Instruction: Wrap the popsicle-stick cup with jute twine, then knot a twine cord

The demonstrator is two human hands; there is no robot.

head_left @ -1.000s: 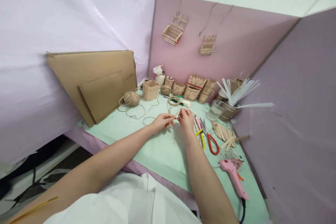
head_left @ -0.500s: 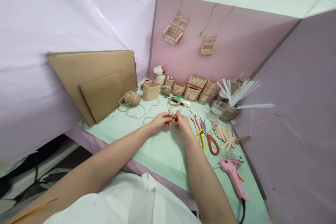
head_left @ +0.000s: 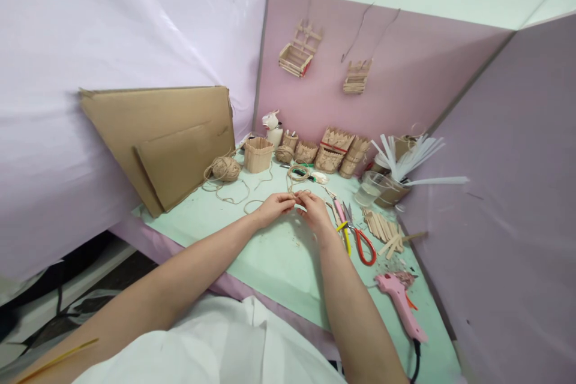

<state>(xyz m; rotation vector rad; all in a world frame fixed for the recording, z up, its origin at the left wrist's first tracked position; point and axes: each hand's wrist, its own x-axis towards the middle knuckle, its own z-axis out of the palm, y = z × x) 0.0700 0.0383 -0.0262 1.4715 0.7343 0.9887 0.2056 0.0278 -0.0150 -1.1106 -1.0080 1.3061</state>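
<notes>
My left hand (head_left: 275, 208) and my right hand (head_left: 314, 211) meet fingertip to fingertip over the pale green table (head_left: 279, 258). Both pinch a thin strand of jute twine (head_left: 297, 194) that loops back towards the far side of the table. A ball of the same twine (head_left: 225, 168) lies to the left, with loose coils trailing from it. Just right of my right hand lie red-handled scissors (head_left: 362, 243) and a yellow-handled tool (head_left: 345, 237).
A pink glue gun (head_left: 399, 301) lies at the near right with its cord over the edge. Loose wooden sticks (head_left: 382, 228), a clear cup (head_left: 369, 189), a pot of white strips (head_left: 405, 168) and several stick baskets (head_left: 333, 156) line the back. Cardboard sheets (head_left: 166, 138) lean at the left.
My right hand has lowered and turned palm down, closing in on my left hand. The left hand has hardly moved.
</notes>
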